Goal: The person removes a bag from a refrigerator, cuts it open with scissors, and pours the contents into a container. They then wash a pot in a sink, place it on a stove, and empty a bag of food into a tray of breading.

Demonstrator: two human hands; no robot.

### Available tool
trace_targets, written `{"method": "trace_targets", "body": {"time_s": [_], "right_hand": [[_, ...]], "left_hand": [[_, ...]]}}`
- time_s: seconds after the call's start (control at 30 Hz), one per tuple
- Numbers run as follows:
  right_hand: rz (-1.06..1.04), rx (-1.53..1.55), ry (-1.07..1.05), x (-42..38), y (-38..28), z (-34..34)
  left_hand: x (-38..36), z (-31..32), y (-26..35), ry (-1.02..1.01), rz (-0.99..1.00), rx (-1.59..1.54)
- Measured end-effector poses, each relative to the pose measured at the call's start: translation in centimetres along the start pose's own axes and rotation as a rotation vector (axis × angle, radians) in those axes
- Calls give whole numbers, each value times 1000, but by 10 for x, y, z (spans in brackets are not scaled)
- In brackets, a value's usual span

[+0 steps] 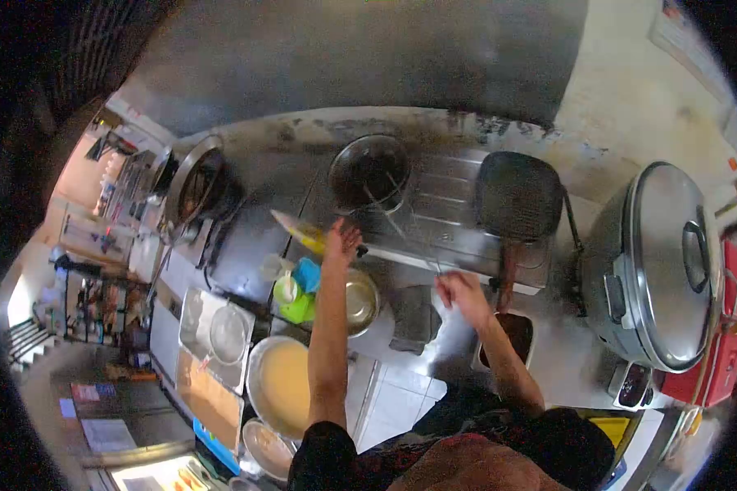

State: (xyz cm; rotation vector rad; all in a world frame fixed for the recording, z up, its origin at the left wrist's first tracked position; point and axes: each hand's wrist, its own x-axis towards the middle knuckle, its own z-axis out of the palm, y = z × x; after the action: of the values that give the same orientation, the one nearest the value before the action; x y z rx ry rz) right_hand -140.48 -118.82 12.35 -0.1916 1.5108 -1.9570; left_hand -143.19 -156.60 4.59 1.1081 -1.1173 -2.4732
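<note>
**Here, two hands working at the steel desk by the wok**

Here, in the head view, we are reaching out with our left hand (341, 241) over the steel desk (450, 196), and its fingers are wrapping around the end of a yellow bottle (299, 231), which is lying tilted just in front of the dark wok (370, 170). The bottle is sitting between that wok and the green and blue cups (296, 290) nearer to us. Our right hand (460, 293) is hovering closer to our body, its fingers pinching what looks like a thin stick or pair of chopsticks (424, 245); the blur is keeping us from telling exactly which. Just below the left forearm a small metal bowl (360, 301) is resting on the desk, with a dark folded cloth (413, 317) beside it. Behind the right hand a black square pan (517, 196) is sitting on the desk, and a large rice cooker (659, 266) is standing well to the right. To the left, a big basin of pale batter (280, 385) is sitting near our left elbow.
</note>
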Motion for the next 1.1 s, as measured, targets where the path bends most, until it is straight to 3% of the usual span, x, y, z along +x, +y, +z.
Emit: {"method": "trace_targets", "body": {"time_s": [0.07, 0.2, 0.33, 0.4, 0.53, 0.6, 0.63, 0.67, 0.7, 0.73, 0.77, 0.8, 0.83, 0.9, 0.97, 1.1], "right_hand": [[37, 156, 10, -48, 3, -19], [168, 125, 61, -121, 21, -62], [267, 38, 68, -148, 19, -77], [211, 40, 51, -144, 36, -80], [400, -42, 18, -127, 22, -44], [328, 26, -108, -105, 45, -21], [239, -72, -176, -90, 66, -11], [148, -168, -247, -77, 85, 1], [163, -106, -270, -68, 94, 17], [178, -44, -297, -60, 100, 36], [188, 17, -329, -52, 109, 52], [180, 166, -336, -46, 127, 63], [218, 195, -317, -41, 144, 72], [291, 249, -289, -33, 171, 93], [366, 241, -290, -30, 185, 109], [393, 95, -244, -26, 226, 126]], "left_hand": [[20, 12, -1, -15, 27, -37], [48, 11, -2, -98, 100, -142], [45, 13, 5, -31, 227, 21], [15, 20, 15, -42, 278, -55], [-104, -7, 32, -23, 400, -119], [-175, -29, 42, 58, 464, -146], [-188, -73, 38, 84, 369, -192], [-244, -64, 37, 103, 563, -170], [-264, -119, 21, 217, 526, -288], [-316, -120, 16, 186, 634, -324], [-357, -137, 7, 342, 648, -238], [-406, -95, 20, 536, 638, -115], [-441, -145, -8, 523, 680, -151], [-512, -168, -47, 746, 797, -263], [-576, -179, -77, 987, 741, -158], [-684, -197, -156, 1162, 859, -303]]}}
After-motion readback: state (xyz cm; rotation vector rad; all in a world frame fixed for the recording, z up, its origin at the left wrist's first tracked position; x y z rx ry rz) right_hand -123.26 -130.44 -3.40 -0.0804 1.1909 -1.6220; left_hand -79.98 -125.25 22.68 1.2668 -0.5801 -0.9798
